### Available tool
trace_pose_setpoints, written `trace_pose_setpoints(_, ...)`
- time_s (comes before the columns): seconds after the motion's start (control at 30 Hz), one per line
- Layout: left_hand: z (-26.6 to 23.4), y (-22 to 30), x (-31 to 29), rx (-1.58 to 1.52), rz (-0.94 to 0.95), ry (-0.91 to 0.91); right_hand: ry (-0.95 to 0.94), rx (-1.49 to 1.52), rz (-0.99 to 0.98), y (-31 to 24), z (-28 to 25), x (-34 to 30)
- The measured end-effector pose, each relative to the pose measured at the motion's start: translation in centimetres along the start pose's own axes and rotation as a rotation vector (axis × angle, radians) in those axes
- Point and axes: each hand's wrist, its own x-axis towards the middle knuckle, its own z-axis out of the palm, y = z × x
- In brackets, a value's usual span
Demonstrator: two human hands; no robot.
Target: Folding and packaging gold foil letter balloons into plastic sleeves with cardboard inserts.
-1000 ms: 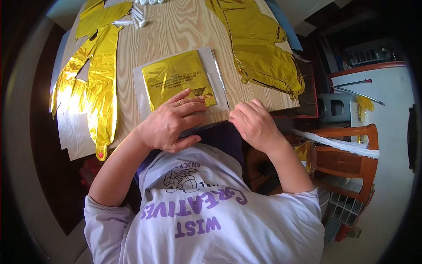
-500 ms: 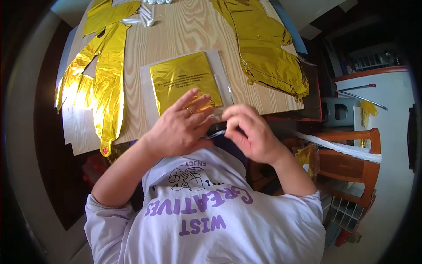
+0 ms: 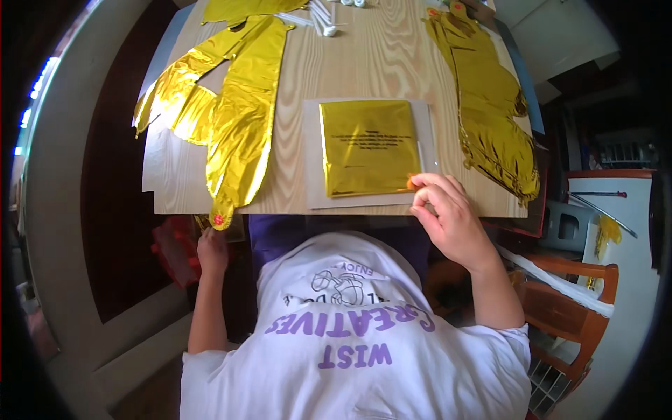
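A flat packet [image 3: 367, 129] of folded gold foil in a clear plastic sleeve [image 3: 315, 140] lies near the table's front edge. My right hand [image 3: 451, 220] is at its near right corner, fingers curled and thumb close to the forefinger. Whether they pinch the sleeve or something small, I cannot make out. Below the table edge at the left, my left hand [image 3: 212, 253] hangs closed beside a red object [image 3: 175, 252]; what it holds, if anything, is hidden. Just above it, a gold foil balloon [image 3: 241, 133] lies flat, its red-marked tab over the edge.
Another flat gold foil balloon [image 3: 490, 105] lies along the table's right side. White sticks [image 3: 322, 17] and more gold foil [image 3: 245, 8] are at the far end. A wooden chair [image 3: 574, 315] with a white strip across it and a grey plastic stool [image 3: 563, 224] stand at the right.
My left hand has left the packet and dropped below the table's left front edge. My right hand has moved right, to the packet's corner. The whole view has shifted.
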Motion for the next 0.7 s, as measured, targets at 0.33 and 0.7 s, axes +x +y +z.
trace_pose_setpoints(0.33,12.8,-18.0,10.2,-0.279,-0.802,-0.222,-0.053,0.001,0.133,-1.2,-0.4,1.1)
trace_pose_setpoints(0.7,8.9,-23.0,8.7,-0.045,-0.696,-0.283,0.049,0.010,0.135,-3.0,-1.4,1.2)
